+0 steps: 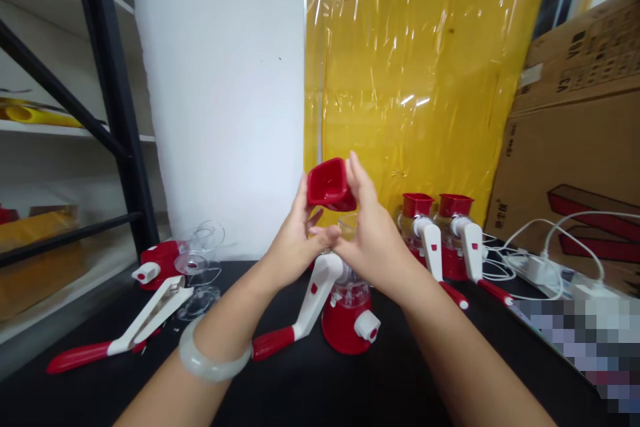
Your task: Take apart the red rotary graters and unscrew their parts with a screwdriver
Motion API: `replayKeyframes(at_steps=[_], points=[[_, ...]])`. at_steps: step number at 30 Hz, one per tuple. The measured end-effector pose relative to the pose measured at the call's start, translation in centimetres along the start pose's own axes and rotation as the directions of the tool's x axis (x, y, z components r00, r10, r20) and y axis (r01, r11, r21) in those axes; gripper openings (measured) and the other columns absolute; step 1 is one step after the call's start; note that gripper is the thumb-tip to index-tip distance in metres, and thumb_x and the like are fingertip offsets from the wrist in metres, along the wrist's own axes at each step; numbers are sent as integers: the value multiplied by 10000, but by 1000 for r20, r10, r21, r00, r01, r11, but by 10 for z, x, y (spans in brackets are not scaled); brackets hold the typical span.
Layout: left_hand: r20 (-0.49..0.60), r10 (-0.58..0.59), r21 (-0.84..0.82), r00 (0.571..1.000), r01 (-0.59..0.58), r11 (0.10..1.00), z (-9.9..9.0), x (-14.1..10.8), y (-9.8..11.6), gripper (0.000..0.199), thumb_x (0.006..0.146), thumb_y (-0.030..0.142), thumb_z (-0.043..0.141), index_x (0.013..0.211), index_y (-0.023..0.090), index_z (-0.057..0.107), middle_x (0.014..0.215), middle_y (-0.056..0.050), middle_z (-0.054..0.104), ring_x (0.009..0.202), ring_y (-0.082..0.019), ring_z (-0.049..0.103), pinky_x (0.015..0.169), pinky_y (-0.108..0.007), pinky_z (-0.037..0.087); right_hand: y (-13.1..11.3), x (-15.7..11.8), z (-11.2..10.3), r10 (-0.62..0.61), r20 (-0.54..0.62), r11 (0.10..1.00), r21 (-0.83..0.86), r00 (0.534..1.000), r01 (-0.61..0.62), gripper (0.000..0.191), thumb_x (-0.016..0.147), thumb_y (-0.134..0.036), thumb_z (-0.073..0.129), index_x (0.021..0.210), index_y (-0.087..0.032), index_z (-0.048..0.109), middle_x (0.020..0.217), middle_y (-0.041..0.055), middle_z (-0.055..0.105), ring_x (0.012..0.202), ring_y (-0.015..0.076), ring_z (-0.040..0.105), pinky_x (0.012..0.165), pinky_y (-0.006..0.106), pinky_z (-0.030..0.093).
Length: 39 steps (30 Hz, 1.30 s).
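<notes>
Red hopper (327, 187), tilted with its mouth toward the camera, is held in the grip of the left hand (294, 241) and the right hand (373, 233), above the crank-handled machine (345, 330) standing on the black bench (395, 390).

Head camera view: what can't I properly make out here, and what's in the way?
All in the head view:
1. Red hopper: outer sides partly covered by the left hand and right hand.
2. Front hand-cranked grater: upper part partly hidden behind both hands.
3. Cardboard box: cut off by the right edge; small print too blurred to read.
4. Flat object, lower right: surface masked by coarse pixelation.
</notes>
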<state>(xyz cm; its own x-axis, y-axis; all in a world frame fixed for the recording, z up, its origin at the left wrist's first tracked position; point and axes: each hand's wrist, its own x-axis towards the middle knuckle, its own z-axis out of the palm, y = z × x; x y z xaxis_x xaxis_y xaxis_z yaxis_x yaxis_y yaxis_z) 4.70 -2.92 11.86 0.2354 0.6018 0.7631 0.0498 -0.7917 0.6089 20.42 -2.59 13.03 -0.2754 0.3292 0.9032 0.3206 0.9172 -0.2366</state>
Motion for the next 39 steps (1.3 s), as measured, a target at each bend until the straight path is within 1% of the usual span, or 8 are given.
replayKeyframes(at_steps=[4,9,13,16,20,22,29,39], points=[[-244,15,-48,970,-27,998,-7,4,-24,987,730,685,656,1494,242,216,1559,-169,321,1412,-311,361,1148,-436,342,-9,-4,1,-63,266,994,105,962,36,1026,841,-258,630,1549,-313,-110,1617,61,174,1450,276,283,1139,491,365],[-498,-43,48,866,77,996,-26,9,-39,728,694,431,803,1291,206,452,1341,-135,562,1208,-270,577,1034,-421,463,-6,-5,3,5,373,988,138,928,-61,951,873,-299,596,1552,-337,-68,1592,50,258,1289,270,528,1043,471,485],[-458,-37,182,888,134,974,-57,11,-50,644,703,387,789,1255,187,524,1268,-118,621,1138,-251,611,1014,-418,471,3,-1,-7,85,324,986,112,942,-127,825,913,-337,539,1557,-333,24,1547,63,361,1202,266,597,923,467,564],[-374,-218,254,901,326,911,-81,2,-69,722,630,365,834,1264,154,559,1171,-136,669,1060,-273,642,976,-456,484,11,1,-19,92,248,985,116,964,-124,689,911,-369,551,1521,-297,239,1468,78,477,1323,275,489,892,429,578],[-194,-570,199,799,601,774,-97,-20,-108,910,618,363,838,1404,144,434,1028,-103,688,950,-239,671,911,-436,510,23,3,-31,105,231,988,90,967,-129,572,902,-414,580,1428,-279,401,1358,92,576,1305,257,507,1003,458,505],[-159,-640,197,752,660,725,-98,-30,-128,985,517,291,892,1381,105,456,925,-84,692,872,-249,685,849,-428,532,27,4,-33,123,241,988,63,963,-142,553,901,-426,585,1406,-269,427,1316,104,603,1264,258,543,1029,481,476],[-184,-685,195,705,709,677,-89,-47,-168,1093,466,199,915,1422,72,399,802,-60,689,789,-257,685,767,-392,537,27,4,-34,139,280,989,0,950,-145,481,917,-424,564,1356,-244,486,1220,111,653,1182,257,595,993,482,490],[-210,-641,160,739,672,723,-79,-56,-179,1017,560,218,881,1428,98,363,779,-35,703,819,-249,694,800,-388,530,36,5,-32,114,264,989,-120,958,-85,440,901,-441,581,1294,-247,541,1375,80,558,1348,277,446,1108,511,364]])
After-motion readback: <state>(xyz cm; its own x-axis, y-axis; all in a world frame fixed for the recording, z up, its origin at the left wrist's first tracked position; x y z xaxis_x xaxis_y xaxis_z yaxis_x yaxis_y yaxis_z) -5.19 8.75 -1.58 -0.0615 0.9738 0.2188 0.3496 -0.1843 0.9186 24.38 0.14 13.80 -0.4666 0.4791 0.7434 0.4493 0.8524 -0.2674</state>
